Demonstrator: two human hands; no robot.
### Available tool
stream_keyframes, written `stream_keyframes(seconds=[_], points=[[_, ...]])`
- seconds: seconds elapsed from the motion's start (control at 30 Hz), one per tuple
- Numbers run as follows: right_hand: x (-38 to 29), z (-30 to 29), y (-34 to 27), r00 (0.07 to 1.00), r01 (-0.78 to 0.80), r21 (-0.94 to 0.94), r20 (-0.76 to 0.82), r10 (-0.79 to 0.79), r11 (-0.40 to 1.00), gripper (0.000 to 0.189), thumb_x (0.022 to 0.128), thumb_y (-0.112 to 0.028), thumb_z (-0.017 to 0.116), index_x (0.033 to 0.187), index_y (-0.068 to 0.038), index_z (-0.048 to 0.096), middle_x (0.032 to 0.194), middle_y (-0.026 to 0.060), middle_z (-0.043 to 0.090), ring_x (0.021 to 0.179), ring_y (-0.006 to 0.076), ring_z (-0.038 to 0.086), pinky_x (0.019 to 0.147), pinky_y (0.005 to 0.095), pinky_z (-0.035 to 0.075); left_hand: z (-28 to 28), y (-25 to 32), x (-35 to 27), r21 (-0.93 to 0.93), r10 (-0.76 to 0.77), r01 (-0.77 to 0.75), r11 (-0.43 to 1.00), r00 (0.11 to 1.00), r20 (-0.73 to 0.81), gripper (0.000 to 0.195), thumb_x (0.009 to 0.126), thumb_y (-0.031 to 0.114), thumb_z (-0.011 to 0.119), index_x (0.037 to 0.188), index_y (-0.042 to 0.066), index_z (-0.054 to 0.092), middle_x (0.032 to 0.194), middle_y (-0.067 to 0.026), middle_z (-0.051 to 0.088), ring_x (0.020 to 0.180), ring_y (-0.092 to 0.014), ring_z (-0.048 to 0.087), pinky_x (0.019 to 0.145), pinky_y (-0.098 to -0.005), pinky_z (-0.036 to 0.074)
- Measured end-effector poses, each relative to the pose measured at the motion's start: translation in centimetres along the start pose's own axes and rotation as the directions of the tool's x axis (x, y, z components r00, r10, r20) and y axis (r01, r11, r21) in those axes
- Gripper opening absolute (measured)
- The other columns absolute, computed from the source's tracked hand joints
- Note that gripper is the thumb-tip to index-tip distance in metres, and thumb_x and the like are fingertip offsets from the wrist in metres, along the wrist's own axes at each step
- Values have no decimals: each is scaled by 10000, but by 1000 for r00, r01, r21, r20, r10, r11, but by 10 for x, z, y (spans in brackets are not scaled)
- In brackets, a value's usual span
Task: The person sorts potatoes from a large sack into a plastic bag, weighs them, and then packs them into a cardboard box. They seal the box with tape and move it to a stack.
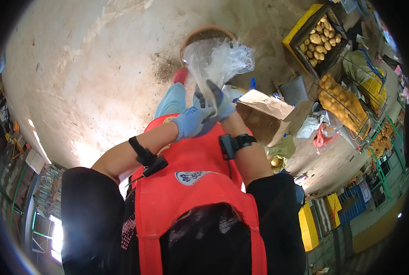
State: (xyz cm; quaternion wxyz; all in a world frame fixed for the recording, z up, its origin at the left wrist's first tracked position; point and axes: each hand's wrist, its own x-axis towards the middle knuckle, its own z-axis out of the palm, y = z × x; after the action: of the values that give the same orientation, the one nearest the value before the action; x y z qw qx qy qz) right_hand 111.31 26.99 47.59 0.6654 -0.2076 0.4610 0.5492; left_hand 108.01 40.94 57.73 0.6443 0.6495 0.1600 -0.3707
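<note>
A clear plastic bag [225, 60] hangs out in front of the red apron [197, 147], crumpled at its far right side and drawn into a narrow strip near me. My left hand [192, 123], in a light blue glove with a grey palm, pinches the near end of that strip. Just above and to the right, my right hand [220, 99], gloved alike, has its fingers closed around the gathered plastic. Beyond the hands, the bag partly covers a round brown basin [208, 28] on the floor.
An open cardboard box [259, 120] stands close on the right. Farther right are a yellow-and-black crate [299, 32] of potatoes [316, 38], a grey bin [293, 90], a full potato sack [342, 103] and a metal cart frame [385, 137]. Loose plastic bags [309, 125] lie near them.
</note>
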Motion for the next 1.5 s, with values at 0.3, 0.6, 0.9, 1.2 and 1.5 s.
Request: stream_keyframes(seconds=[0.3, 0.6, 0.9, 1.2, 1.5], points=[[18, -45, 70, 735, 332, -870, -3, -678, 364, 438, 696, -31, 642, 1099, 54, 495, 870, 112, 559, 731, 250, 547, 665, 340, 465, -69, -30, -3, -150, -365, 472, 869, 815, 450, 362, 952, 304, 458, 1211, 61, 526, 902, -102, 611, 800, -154, 608, 702, -292, 514], [-83, 62, 60, 951, 122, -958, 38, -308, 260, 324, 919, -205, 478, 725, 48, 534, 608, 144, 542, 548, 241, 454, 564, 370, 414, -58, -150, 106, -300, -736, 701, 647, 677, -7, 224, 915, 294, 493, 971, 85, 551, 795, -64, 569, 627, -177, 579, 559, -302, 497], [-150, 80, 77, 951, 267, -917, 201, -235, 298, 181, 881, -152, 510, 931, -19, 622, 744, 34, 609, 655, 141, 504, 634, 320, 439, -28, -240, 110, -765, -465, 424, 485, 866, 185, 282, 916, 272, 469, 1084, 68, 566, 941, -92, 633, 753, -219, 631, 622, -356, 529], [-167, 58, 27, 934, 182, -832, -21, -356, 525, 446, 859, -307, 593, 1173, 6, 548, 914, 83, 622, 824, 140, 583, 792, 277, 465, -59, -187, 99, -763, -563, 419, 491, 822, 89, 272, 916, 351, 479, 852, 124, 615, 609, -3, 570, 367, -125, 423, 331, -263, 288], [-4, 1, 19, 986, 150, 2, -68, -150, 989, 597, 900, -517, 478, 1216, -12, 502, 1093, 153, 573, 889, 221, 572, 768, 357, 483, -28, -169, 93, -68, -394, 388, 919, 908, -142, 237, 899, 310, 503, 905, 93, 601, 617, -37, 532, 488, -170, 502, 470, -308, 436]])
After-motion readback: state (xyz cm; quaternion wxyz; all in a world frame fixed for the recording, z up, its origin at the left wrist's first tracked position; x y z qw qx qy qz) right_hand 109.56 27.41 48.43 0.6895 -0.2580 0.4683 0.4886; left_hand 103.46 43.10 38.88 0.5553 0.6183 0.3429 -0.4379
